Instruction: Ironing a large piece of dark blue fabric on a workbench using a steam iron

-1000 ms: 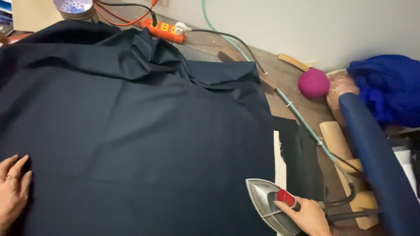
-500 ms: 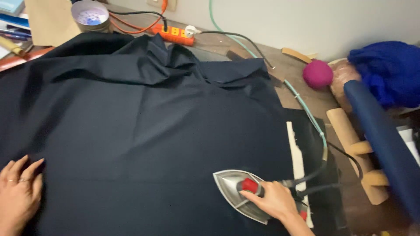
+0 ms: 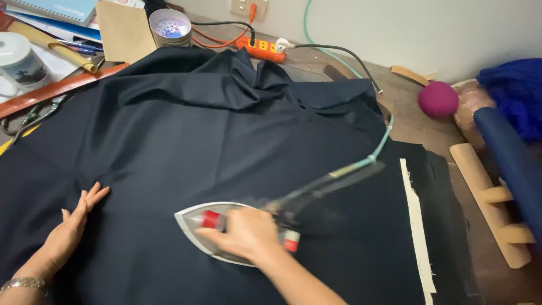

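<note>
Gripping the iron point(image 3: 217, 231) mid-cloth point(image 3: 226, 147), right hand point(image 3: 248, 234) wraps its handle; left hand point(image 3: 70, 229) lies flat, fingers spread, near table's left edge. Risk: cord point(image 3: 361, 164) snags w/ fabric, creasing it.

A brown wooden table point(image 3: 409, 116) holds a big dark cloth point(image 3: 226, 147). The cloth lies right under the fingers of both hands. Far past the fingertips sit an orange power strip point(image 3: 261, 49), a tin cup point(image 3: 170, 26), and a purple ball point(image 3: 438, 99).
</note>
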